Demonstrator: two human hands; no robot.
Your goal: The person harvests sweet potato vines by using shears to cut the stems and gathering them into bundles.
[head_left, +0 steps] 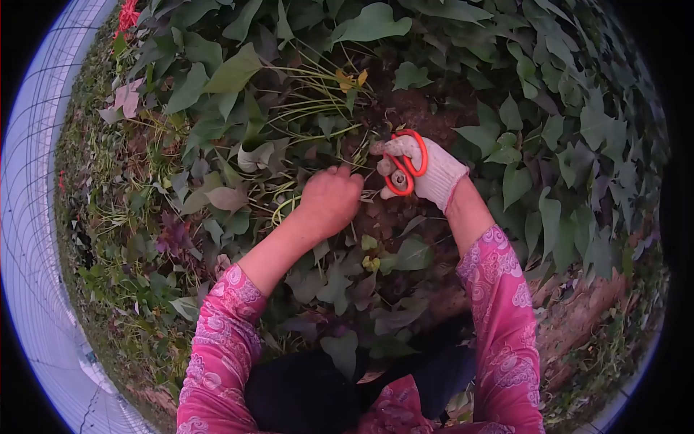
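My right hand (pixel 426 172), in a white glove, grips scissors with orange handles (pixel 406 163); their blades point left and down toward the vine stems and are mostly hidden. My bare left hand (pixel 331 199) is closed around a bunch of pale green vine stems (pixel 285 204) just left of the scissors. The stems run up into a clump of green leafy vines (pixel 318 108). Both sleeves are pink and patterned.
Dense heart-shaped green and purplish leaves (pixel 557 145) cover the ground all around. Bare dark soil (pixel 412 108) shows behind the scissors. A netted white wall (pixel 36 217) curves along the left. Red flowers (pixel 129 14) sit at top left.
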